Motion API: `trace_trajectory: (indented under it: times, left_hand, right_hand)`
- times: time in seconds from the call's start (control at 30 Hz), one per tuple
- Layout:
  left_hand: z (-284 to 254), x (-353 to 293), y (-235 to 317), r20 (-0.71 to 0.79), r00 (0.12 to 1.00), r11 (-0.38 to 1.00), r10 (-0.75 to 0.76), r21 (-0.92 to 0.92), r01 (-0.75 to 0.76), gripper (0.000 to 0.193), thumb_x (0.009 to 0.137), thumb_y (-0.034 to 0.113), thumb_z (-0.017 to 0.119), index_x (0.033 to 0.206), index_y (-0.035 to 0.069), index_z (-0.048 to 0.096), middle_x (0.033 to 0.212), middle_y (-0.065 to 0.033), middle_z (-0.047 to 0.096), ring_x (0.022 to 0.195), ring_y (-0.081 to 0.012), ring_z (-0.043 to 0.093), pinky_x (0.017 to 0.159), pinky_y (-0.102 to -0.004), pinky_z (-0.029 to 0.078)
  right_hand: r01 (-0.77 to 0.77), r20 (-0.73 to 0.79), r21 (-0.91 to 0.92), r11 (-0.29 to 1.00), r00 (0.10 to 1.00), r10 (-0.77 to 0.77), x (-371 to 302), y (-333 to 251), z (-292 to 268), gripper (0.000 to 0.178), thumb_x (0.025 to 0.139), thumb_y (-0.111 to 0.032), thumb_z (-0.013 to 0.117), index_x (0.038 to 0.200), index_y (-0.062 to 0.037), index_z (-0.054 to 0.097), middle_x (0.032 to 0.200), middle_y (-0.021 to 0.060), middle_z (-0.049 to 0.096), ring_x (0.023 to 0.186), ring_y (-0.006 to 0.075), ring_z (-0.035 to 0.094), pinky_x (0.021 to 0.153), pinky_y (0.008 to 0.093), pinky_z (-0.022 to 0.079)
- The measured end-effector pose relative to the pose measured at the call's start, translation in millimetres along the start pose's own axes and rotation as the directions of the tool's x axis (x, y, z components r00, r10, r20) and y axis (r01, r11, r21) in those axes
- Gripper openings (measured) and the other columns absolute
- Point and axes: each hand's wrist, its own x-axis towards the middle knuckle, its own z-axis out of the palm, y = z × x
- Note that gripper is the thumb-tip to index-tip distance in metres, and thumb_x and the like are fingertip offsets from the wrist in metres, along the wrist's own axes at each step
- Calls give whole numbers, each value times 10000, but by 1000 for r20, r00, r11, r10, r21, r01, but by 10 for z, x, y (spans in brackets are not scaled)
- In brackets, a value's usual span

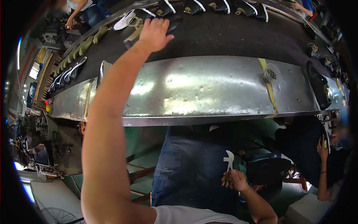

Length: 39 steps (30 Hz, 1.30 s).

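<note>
My left arm stretches forward over the bench, and my left hand (154, 35) is closed palm-down over a dark shoe with an olive-green part (134, 34) on the black belt (220, 39). My fingers cover its middle, so how they grip it is partly hidden. Just beyond that hand lies a white shoe (124, 20). Low in front of my jeans, my right hand (237, 180) is closed around the handles of metal lasting pincers (228, 159), their head pointing up.
Black shoes with white soles (194, 7) line the belt's far side; olive shoe parts (85, 45) curve along the left. A clear cup of small metal pieces (270, 74) stands on the metal ledge (209, 86). At right are a dark shoe (319, 85) and a co-worker's arm (323, 168).
</note>
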Motion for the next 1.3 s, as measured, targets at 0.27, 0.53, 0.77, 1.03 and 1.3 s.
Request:
trace_trajectory:
  times: [0.27,0.53,0.77,1.03,1.3]
  left_hand:
    - [202,-54,-348,156,986,847,-64,-513,136,376,957,412,561,933,78,732,870,-195,702,846,-405,671,763,-470,534]
    - [733,-1498,-2402,795,567,909,-216,-48,415,622,828,449,722,1255,10,617,1184,-191,680,1105,-357,656,999,-501,460]
    - [-231,-1769,-1472,758,566,34,-324,-588,808,550,888,329,730,1284,-9,554,1035,-143,696,881,-226,698,762,-403,562]
    - [-1272,-3477,876,530,800,-701,-282,-683,206,659,851,125,772,1423,34,457,1098,-49,642,981,-164,627,898,-325,525]
    - [-1240,-4174,2243,462,883,-608,86,-678,414,739,928,143,692,1540,127,278,1172,-24,601,1092,-110,530,990,-296,425]
  right_hand:
    - [-15,19,36,999,1000,14,70,9,-115,537,1082,-417,278,1113,42,557,925,154,697,746,218,711,452,237,439]
    - [-35,59,34,999,998,33,140,-41,-125,614,1067,-491,268,1083,52,554,860,177,680,680,267,701,432,265,471]
    - [-9,-28,67,998,1000,11,-27,35,-39,609,1058,-518,297,1080,30,561,836,151,673,671,246,698,420,252,448]
    - [151,35,-193,970,989,-147,-86,-119,209,324,1022,-301,550,1127,5,566,907,85,653,761,171,651,705,314,529]
    - [254,173,-618,744,967,-187,-844,-641,950,339,965,-180,579,1258,-10,556,908,81,656,836,153,635,805,303,501]
